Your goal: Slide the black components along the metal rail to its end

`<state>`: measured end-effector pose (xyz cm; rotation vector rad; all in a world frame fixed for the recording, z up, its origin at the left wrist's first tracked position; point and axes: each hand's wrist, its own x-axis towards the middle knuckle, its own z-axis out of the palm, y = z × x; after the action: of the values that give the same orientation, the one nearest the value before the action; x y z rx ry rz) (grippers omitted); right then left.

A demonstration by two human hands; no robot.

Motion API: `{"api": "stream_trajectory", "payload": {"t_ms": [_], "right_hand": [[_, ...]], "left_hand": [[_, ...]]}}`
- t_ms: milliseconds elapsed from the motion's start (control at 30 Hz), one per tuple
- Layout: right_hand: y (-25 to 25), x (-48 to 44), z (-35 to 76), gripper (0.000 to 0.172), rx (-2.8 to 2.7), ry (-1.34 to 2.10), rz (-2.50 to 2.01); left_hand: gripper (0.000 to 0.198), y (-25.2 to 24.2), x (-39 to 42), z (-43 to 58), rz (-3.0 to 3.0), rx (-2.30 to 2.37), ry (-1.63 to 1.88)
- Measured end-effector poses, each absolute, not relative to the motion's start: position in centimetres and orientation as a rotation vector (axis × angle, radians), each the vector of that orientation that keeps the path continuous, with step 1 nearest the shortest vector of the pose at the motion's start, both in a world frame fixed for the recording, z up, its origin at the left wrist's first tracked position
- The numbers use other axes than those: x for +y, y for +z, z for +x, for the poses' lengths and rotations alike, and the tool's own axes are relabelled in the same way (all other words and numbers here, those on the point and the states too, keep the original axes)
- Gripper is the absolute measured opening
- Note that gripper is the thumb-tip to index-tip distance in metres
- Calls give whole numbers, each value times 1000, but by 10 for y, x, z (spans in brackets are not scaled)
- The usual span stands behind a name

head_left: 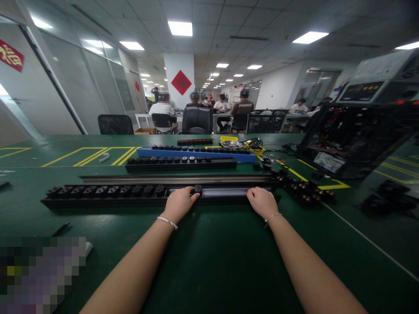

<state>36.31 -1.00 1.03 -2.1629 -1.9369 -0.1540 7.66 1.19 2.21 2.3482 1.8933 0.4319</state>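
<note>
A long black channel rail [225,198] lies across the bench in front of me. Black socket modules [113,191] sit in a row along its left part, and the silvery channel floor [225,192] shows to the right. My left hand [180,204] is closed, with thumb and forefinger on a single black socket module [198,188] in the channel. At the rail's right part, my right hand [262,202] is closed with fingers curled over the edge. Its fingertips are partly hidden. Just behind lies a second slim rail [176,179].
Loose black modules [304,187] are heaped right of the rail. Farther back are another filled black rail [183,164], a blue rail [196,153] and a metal dish [232,144]. An open computer case [347,135] stands at right. People sit at desks beyond.
</note>
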Motion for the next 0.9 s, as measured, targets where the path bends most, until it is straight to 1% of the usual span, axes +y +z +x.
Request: {"api": "stream_trajectory", "payload": {"t_ms": [367,567,900], "right_hand": [[11,-10,363,37,-1934,-137,-2165],[12,-10,363,38,-1933,-103,-2173],[12,-11,360,39,-1934,-152,-2189]], "left_hand": [[45,20,11,77,2290,1898,424],[42,19,14,76,2321,1836,433],[38,18,13,77,2383,1760,448]]}}
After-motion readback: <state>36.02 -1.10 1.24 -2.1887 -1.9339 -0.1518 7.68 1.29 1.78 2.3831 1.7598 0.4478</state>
